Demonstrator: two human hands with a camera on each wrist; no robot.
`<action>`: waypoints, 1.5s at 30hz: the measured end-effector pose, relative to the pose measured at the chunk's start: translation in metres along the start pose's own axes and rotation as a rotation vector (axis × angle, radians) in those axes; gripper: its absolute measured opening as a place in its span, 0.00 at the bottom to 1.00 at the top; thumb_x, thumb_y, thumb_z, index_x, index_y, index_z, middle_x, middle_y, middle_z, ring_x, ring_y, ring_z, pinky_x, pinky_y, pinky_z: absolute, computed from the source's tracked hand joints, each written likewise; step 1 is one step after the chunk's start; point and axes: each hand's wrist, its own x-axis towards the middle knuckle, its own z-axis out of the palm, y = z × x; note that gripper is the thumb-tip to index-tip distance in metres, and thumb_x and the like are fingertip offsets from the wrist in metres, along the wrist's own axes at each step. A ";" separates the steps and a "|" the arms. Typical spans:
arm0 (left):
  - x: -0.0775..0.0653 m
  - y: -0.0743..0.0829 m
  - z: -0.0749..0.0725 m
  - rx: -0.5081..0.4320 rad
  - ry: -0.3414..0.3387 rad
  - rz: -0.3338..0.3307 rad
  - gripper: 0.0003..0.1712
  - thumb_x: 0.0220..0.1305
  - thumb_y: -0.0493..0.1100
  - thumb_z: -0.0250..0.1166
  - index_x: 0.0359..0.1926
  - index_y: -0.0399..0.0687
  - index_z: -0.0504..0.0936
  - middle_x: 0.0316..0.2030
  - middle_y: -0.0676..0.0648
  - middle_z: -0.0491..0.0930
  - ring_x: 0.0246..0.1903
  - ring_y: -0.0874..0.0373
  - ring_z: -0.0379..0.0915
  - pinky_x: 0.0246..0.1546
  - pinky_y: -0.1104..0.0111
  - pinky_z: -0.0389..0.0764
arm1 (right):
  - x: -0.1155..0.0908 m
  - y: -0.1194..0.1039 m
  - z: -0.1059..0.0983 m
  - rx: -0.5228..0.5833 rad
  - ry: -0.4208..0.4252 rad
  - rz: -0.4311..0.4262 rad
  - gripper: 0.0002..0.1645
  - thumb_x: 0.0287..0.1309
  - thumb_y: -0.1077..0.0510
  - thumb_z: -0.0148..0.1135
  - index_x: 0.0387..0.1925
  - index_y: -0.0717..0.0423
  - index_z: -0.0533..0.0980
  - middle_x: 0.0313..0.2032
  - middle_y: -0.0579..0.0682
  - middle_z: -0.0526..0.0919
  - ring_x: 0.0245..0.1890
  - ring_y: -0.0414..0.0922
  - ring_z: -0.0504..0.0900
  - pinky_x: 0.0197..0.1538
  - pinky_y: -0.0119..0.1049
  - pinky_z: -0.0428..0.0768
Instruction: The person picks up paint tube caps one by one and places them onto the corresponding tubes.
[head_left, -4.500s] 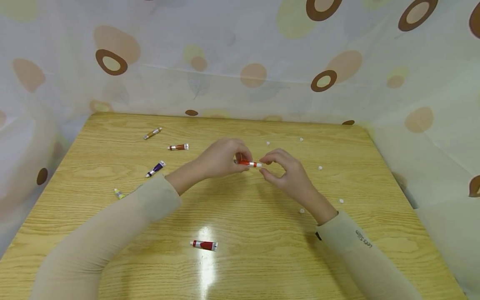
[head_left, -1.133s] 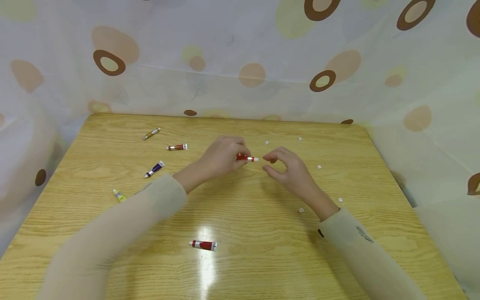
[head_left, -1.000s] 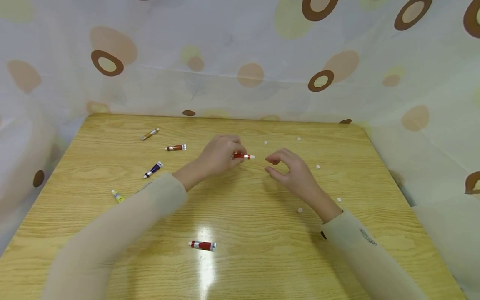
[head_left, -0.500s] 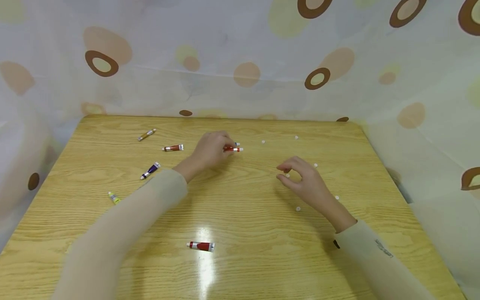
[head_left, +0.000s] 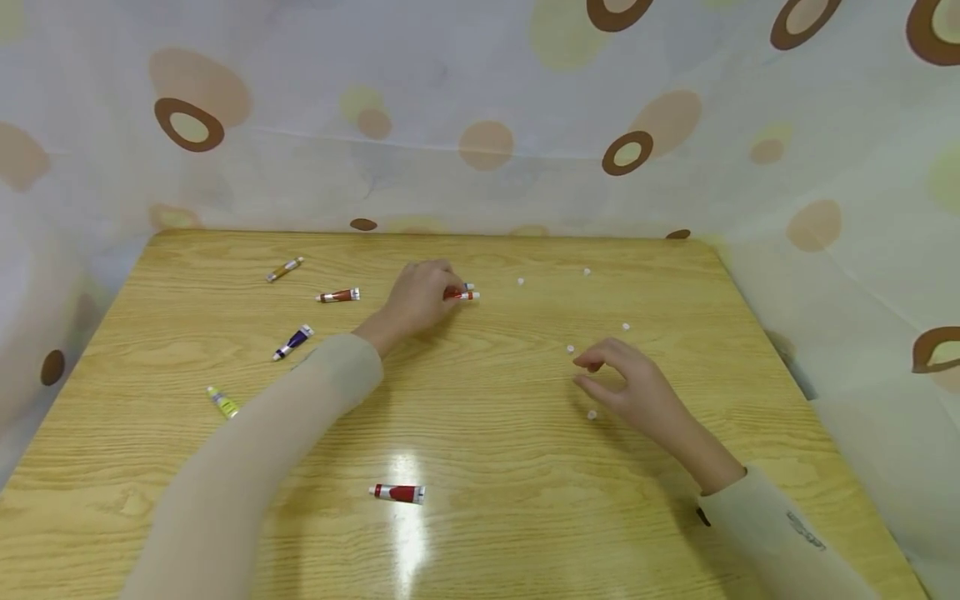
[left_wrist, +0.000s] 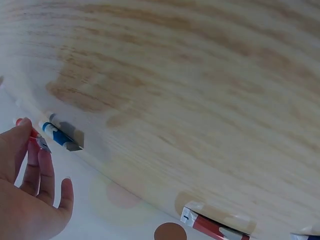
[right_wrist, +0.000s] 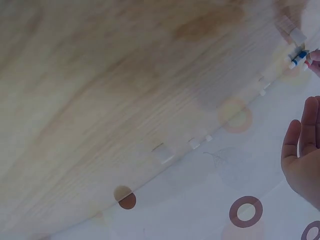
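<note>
My left hand (head_left: 423, 296) pinches a small orange-red paint tube (head_left: 465, 296) with a white cap, at the back middle of the table. In the left wrist view, thumb and fingertips hold that tube (left_wrist: 34, 133) close beside a blue-banded paint tube (left_wrist: 57, 135) lying on the wood; the hand hides most of the blue one in the head view. My right hand (head_left: 637, 392) hovers to the right, thumb and index finger curved with a gap and nothing between them. Near its fingertips lie small white cap-like pieces, one (head_left: 570, 349) behind and one (head_left: 592, 415) in front.
Ochre (head_left: 285, 269), brown-red (head_left: 338, 295), purple (head_left: 292, 342) and yellow (head_left: 222, 402) tubes lie at the left, the yellow one partly behind the sleeve. A dark red tube (head_left: 397, 493) lies at the front. Other white pieces (head_left: 587, 272) dot the table's (head_left: 487, 417) right side; a patterned curtain (head_left: 420, 108) surrounds it.
My left hand has carried the orange-red tube back and left, beside the blue one. The right hand has moved away to the right and nearer; another white piece now shows on the table.
</note>
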 end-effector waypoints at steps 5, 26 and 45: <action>0.002 -0.002 0.003 0.024 0.005 0.007 0.10 0.68 0.41 0.70 0.47 0.49 0.92 0.43 0.46 0.85 0.43 0.48 0.81 0.52 0.54 0.78 | -0.011 0.003 -0.003 0.021 -0.057 0.075 0.13 0.57 0.66 0.74 0.44 0.58 0.84 0.41 0.50 0.86 0.41 0.43 0.82 0.45 0.38 0.84; 0.002 -0.012 0.012 0.035 0.001 -0.002 0.12 0.68 0.44 0.70 0.49 0.48 0.91 0.46 0.45 0.85 0.47 0.47 0.82 0.59 0.51 0.77 | -0.035 0.005 -0.007 0.050 -0.402 0.245 0.16 0.62 0.55 0.73 0.51 0.51 0.83 0.46 0.42 0.82 0.44 0.37 0.79 0.48 0.32 0.83; -0.004 -0.017 0.008 0.035 0.009 -0.027 0.11 0.68 0.44 0.71 0.48 0.47 0.91 0.45 0.44 0.86 0.47 0.47 0.82 0.58 0.51 0.77 | -0.028 0.003 -0.005 0.045 -0.421 0.214 0.08 0.63 0.61 0.71 0.44 0.52 0.84 0.39 0.42 0.82 0.37 0.31 0.77 0.40 0.28 0.81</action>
